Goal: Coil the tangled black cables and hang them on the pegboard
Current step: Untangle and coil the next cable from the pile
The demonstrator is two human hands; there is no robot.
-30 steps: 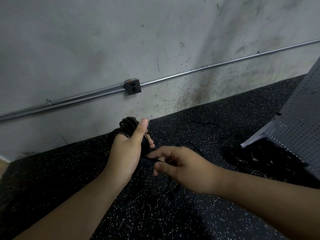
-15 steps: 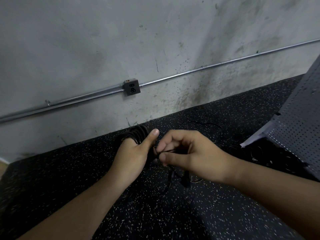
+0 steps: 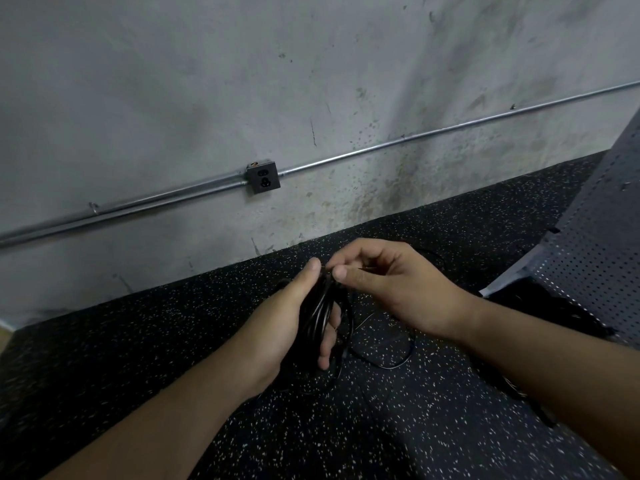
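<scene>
In the head view, just below the middle of the frame, the left hand (image 3: 284, 327) grips a bundle of black cable (image 3: 317, 311). Its fingers are curled round the loops and its thumb lies straight up along them. The right hand (image 3: 391, 289), just to the right, pinches a thin strand between thumb and forefinger at the top of the bundle.

To make this turn well, I'd lay the strand flat beside the last loop at the same size. The wire should be free to roll in the pinch so it doesn't kink, and the left thumb should clamp each loop before the right hand reaches for more slack.

The loose tail (image 3: 398, 364) trails over the speckled floor (image 3: 415, 427) at lower centre-right, and its end is lost behind the right forearm. The pegboard (image 3: 595, 244) leans at the right edge, cut off by the frame, with no hooks showing. The dark patch beneath it may be more cables (image 3: 540, 306), though black on black I can't be sure.
</scene>
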